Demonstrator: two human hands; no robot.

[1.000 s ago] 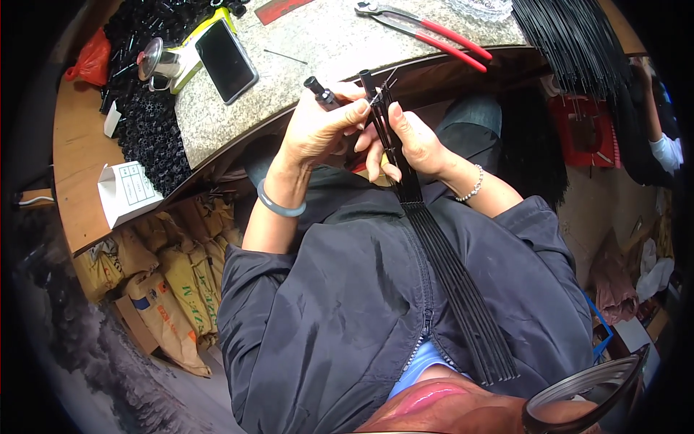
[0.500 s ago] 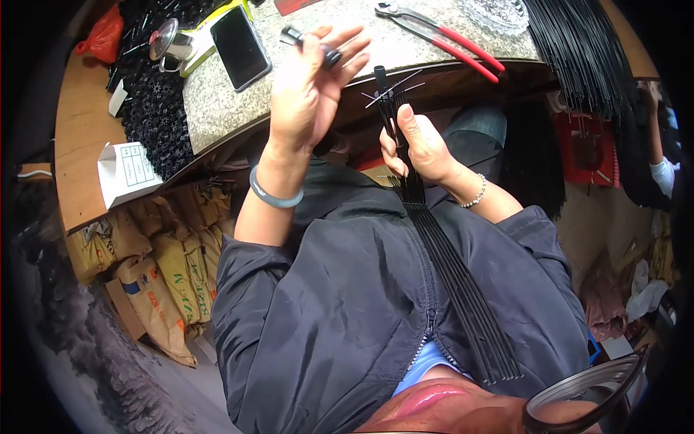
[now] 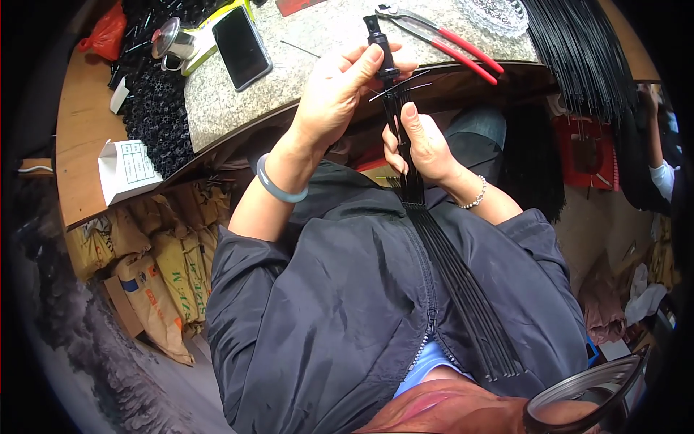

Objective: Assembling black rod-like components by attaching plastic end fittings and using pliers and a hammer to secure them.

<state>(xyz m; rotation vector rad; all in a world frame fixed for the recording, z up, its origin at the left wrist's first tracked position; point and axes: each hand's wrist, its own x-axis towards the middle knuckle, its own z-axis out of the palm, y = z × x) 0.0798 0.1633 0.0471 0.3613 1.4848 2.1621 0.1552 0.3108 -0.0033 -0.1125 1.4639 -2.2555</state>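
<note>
My right hand (image 3: 431, 148) is closed around a bundle of black metal ribs on a shaft, which looks like an umbrella frame (image 3: 466, 289). The ribs run down across my jacket front, and a few thin wire ends splay out above my thumb. Between thumb and fingers, my left hand (image 3: 325, 98) pinches a black plastic tubular fitting (image 3: 374, 30). It stands upright over the upper end of the frame, in line with the shaft. My fingers partly hide where the two meet.
Red-handled pliers (image 3: 463, 54), a phone (image 3: 241, 48) and a thin rod (image 3: 299, 48) lie on the stone slab (image 3: 217, 108). Black plastic parts (image 3: 148, 123) are heaped at left beside a white box (image 3: 129, 172). A thick bundle of black ribs (image 3: 578, 50) hangs over the right edge.
My left hand has moved right with the black fitting, from above the slab to the frame's upper end. The thin rod on the slab has come into view. My right hand keeps its grip.
</note>
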